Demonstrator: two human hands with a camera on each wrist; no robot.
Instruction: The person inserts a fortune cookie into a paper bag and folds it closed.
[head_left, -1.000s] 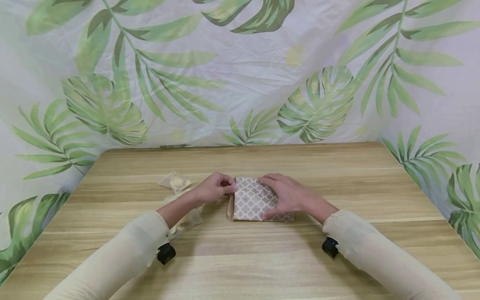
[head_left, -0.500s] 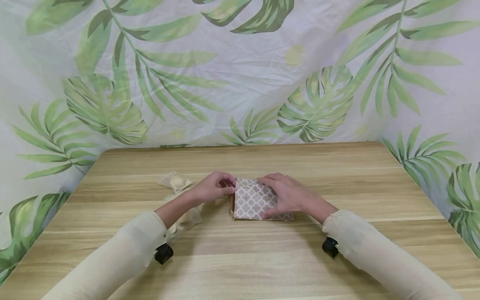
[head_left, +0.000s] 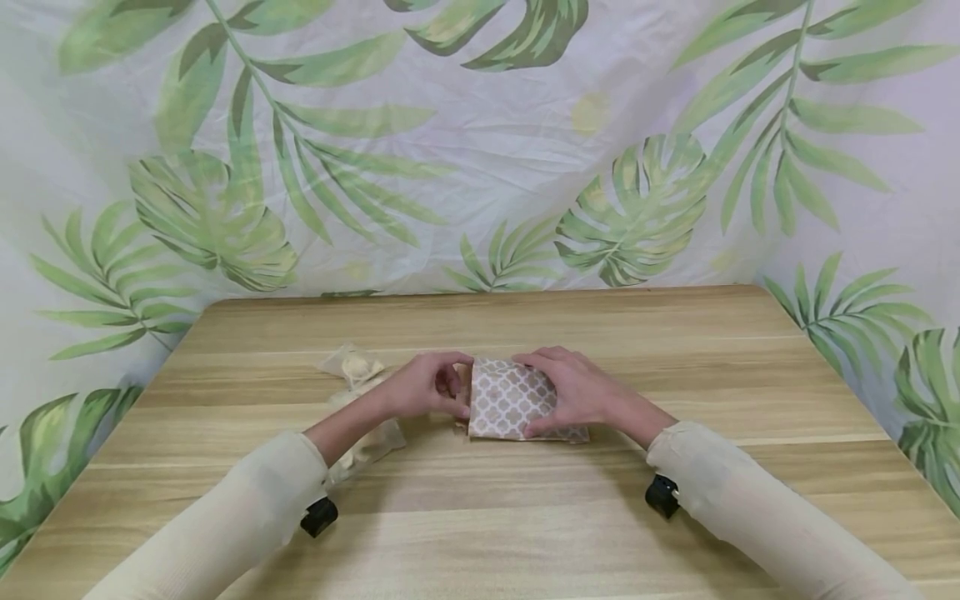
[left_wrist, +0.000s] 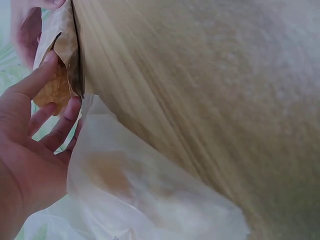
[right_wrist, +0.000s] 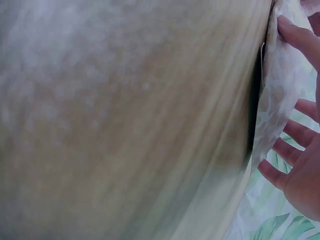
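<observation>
A patterned paper bag (head_left: 510, 400) lies on the worktop (head_left: 487, 517). At the bag's left end, the left hand (head_left: 420, 386) sets thumb and forefinger, spread apart, against the two corners; whether its grip pinches the paper, I cannot tell. Across the bag's right part, the right hand (head_left: 579, 390) has its grip clasped over it, thumb at the near edge and fingers at the far one. Left of the bag, partly covered from sight, are translucent packets (head_left: 354, 365) with pale contents. Pale sleeves (head_left: 217, 512) reach in from the near side of the bag, and beyond it hangs a leaf-printed cloth (head_left: 495, 158).
</observation>
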